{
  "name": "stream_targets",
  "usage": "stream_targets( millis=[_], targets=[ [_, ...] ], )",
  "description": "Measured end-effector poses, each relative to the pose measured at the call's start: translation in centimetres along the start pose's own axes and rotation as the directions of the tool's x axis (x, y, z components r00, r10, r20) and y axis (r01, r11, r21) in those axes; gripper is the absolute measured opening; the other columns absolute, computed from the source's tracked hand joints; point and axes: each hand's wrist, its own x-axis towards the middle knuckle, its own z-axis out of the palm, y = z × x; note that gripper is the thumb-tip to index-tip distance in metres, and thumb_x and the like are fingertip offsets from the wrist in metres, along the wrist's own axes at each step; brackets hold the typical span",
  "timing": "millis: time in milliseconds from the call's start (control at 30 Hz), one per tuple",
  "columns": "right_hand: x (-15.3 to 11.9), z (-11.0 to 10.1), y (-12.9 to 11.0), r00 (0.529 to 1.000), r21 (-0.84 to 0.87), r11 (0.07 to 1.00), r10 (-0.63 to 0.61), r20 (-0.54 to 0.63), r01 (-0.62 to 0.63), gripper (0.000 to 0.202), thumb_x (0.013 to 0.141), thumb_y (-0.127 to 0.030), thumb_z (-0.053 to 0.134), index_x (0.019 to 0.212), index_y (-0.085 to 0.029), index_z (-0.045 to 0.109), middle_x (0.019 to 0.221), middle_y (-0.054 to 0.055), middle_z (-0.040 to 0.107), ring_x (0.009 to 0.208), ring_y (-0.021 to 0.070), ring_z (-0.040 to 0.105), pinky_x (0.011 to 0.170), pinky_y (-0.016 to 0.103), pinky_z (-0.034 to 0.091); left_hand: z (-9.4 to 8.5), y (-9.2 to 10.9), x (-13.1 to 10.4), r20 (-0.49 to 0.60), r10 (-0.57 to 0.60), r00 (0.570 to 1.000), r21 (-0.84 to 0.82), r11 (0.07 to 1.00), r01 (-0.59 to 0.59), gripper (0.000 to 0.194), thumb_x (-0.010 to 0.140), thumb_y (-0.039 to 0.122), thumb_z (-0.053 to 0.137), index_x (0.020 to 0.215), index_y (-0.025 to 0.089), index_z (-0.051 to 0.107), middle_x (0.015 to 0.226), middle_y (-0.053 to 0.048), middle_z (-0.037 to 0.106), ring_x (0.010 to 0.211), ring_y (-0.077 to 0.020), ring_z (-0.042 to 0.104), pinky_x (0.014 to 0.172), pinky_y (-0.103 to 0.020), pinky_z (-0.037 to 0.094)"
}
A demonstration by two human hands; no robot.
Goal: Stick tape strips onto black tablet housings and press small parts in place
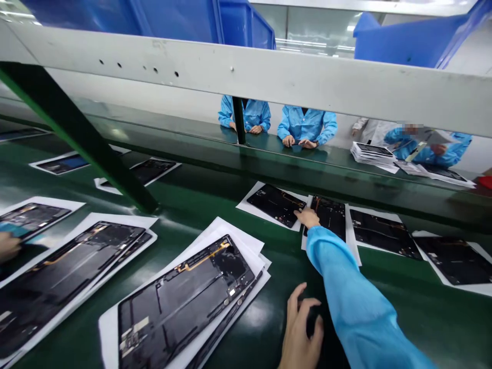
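My right hand, in a blue sleeve, reaches forward to the right corner of a black tablet housing that lies on a white paper sheet. Its fingers are closed at that corner; the fingertips' exact grip is too small to make out. Nearer to me, my left hand hovers low over the green surface, fingers curved and apart, holding nothing. To its left lies a stack of tablet housings interleaved with white paper, orange flex cable showing on top. Beside my right hand lies another housing on paper.
More housings on paper lie to the right and left. A co-worker's hand is at the left edge. A slanted green post and a white shelf beam with blue bins cross the view. Several people sit opposite.
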Motion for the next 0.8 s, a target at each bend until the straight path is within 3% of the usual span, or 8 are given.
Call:
stream_targets(
  millis=[167,300,400,533,633,700,767,800],
  targets=[
    [-1.2,0.6,-3.0,0.986,0.021,0.989,0.144,0.084,-0.146,0.034,0.093,-0.034,0.059,0.122,-0.016,0.056,0.122,0.009,0.059,0.103,0.0220,0.061,0.086,0.043,0.053,-0.6,-0.1,0.2,0.048,0.021,0.999,-0.061,0.998,-0.018,0.025,0.087,0.022,0.052,0.110,0.019,0.061,0.146,-0.016,0.033,0.136,-0.0320,0.035,0.111,-0.053,0.032],
    [-1.4,0.4,-4.8,0.990,0.096,0.988,0.111,0.082,-0.119,0.034,0.093,-0.035,0.059,0.121,-0.017,0.057,0.121,0.008,0.059,0.103,0.0219,0.062,0.085,0.042,0.054,-1.0,0.1,0.3,0.080,0.049,0.996,-0.082,0.996,-0.042,0.030,0.087,0.024,0.051,0.116,0.020,0.059,0.143,-0.017,0.035,0.134,-0.0314,0.039,0.110,-0.052,0.034],
    [-1.7,-1.0,-5.7,0.999,0.161,0.986,0.029,0.040,-0.035,0.032,0.093,-0.035,0.059,0.119,-0.016,0.058,0.119,0.008,0.060,0.101,0.0217,0.062,0.085,0.042,0.054,-1.2,-0.1,0.3,0.112,0.057,0.992,-0.079,0.996,-0.048,0.030,0.089,0.029,0.050,0.117,0.021,0.060,0.140,-0.015,0.041,0.131,-0.0307,0.043,0.108,-0.051,0.036],
    [-3.0,-6.0,-4.8,0.991,0.242,0.962,-0.116,-0.062,0.127,0.024,0.092,-0.035,0.059,0.105,-0.014,0.062,0.106,0.005,0.063,0.091,0.0183,0.063,0.079,0.037,0.054,-1.5,-0.8,0.6,0.126,-0.036,0.991,-0.122,0.991,0.051,0.034,0.089,0.044,0.055,0.111,0.019,0.061,0.132,-0.016,0.052,0.121,-0.0312,0.054,0.102,-0.049,0.043],
    [-5.8,-11.8,-1.9,0.973,0.308,0.925,-0.195,-0.122,0.224,0.014,0.083,-0.026,0.065,0.078,-0.014,0.060,0.078,-0.002,0.059,0.074,0.0135,0.057,0.067,0.026,0.046,-2.1,-1.1,1.6,0.087,-0.233,0.969,-0.392,0.886,0.249,0.054,0.086,0.056,0.057,0.125,0.020,0.049,0.134,-0.017,0.053,0.116,-0.0292,0.060,0.102,-0.046,0.045],
    [-8.7,-15.6,0.8,0.964,0.367,0.892,-0.225,-0.139,0.262,0.015,0.078,-0.024,0.064,0.069,-0.016,0.054,0.067,-0.005,0.051,0.066,0.0106,0.049,0.061,0.022,0.038,-2.8,-1.0,2.7,0.205,-0.345,0.916,-0.597,0.697,0.396,0.061,0.086,0.064,0.051,0.129,0.021,0.046,0.139,-0.018,0.051,0.121,-0.0289,0.058,0.105,-0.045,0.042],
    [-12.2,-18.6,3.7,0.963,0.430,0.861,-0.245,-0.115,0.271,0.015,0.074,-0.028,0.063,0.072,-0.017,0.055,0.070,-0.005,0.052,0.066,0.0104,0.047,0.059,0.022,0.036,-3.6,-0.8,3.6,0.384,-0.301,0.873,-0.682,0.544,0.488,0.067,0.086,0.071,0.043,0.127,0.019,0.051,0.139,-0.019,0.052,0.126,-0.0308,0.054,0.106,-0.047,0.040],
    [-14.1,-19.6,5.3,0.964,0.458,0.849,-0.250,-0.092,0.264,0.016,0.072,-0.030,0.064,0.074,-0.017,0.055,0.071,-0.004,0.053,0.066,0.0107,0.048,0.059,0.022,0.037,-4.0,-0.6,3.9,0.445,-0.240,0.863,-0.690,0.523,0.501,0.070,0.085,0.073,0.041,0.125,0.017,0.055,0.137,-0.020,0.053,0.127,-0.0320,0.052,0.107,-0.048,0.039]
  ],
)
